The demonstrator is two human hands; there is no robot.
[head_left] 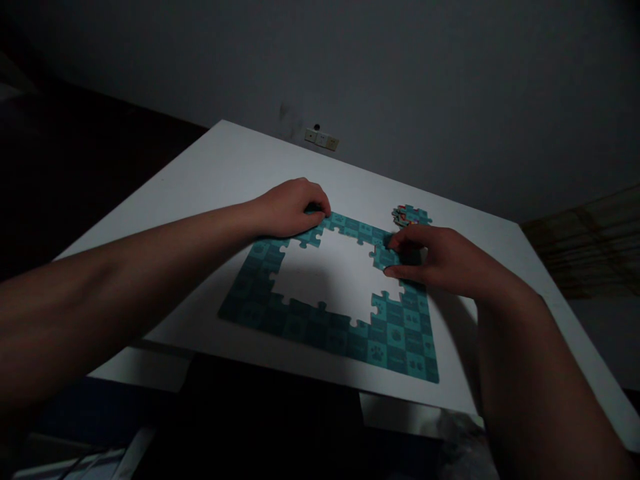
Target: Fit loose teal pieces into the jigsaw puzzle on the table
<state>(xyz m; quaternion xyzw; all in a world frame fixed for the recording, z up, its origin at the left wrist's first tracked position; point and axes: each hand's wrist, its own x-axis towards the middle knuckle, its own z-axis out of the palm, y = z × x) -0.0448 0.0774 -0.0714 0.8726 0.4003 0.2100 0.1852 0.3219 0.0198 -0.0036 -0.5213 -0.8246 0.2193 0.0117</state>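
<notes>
A teal checkered jigsaw puzzle (336, 339) with paw prints lies flat on the white table, its border joined around an open middle. My left hand (295, 205) rests at its far edge, fingers curled and thumb close to them, gripping the border there. On the right side of the opening, my right hand (430, 257) has its thumb and fingertips around a teal puzzle piece (384, 258). That piece sits against the inner right border; the fingers partly cover it. Beyond the right hand is a small pile of loose puzzle pieces (411, 215), overlapping one another.
The white table (200, 180) reaches back toward a grey wall with a socket panel (322, 139). A crumpled clear plastic bag (463, 437) shows below the table's near edge. Patterned cloth (585, 240) hangs at the far right. The surroundings are dim.
</notes>
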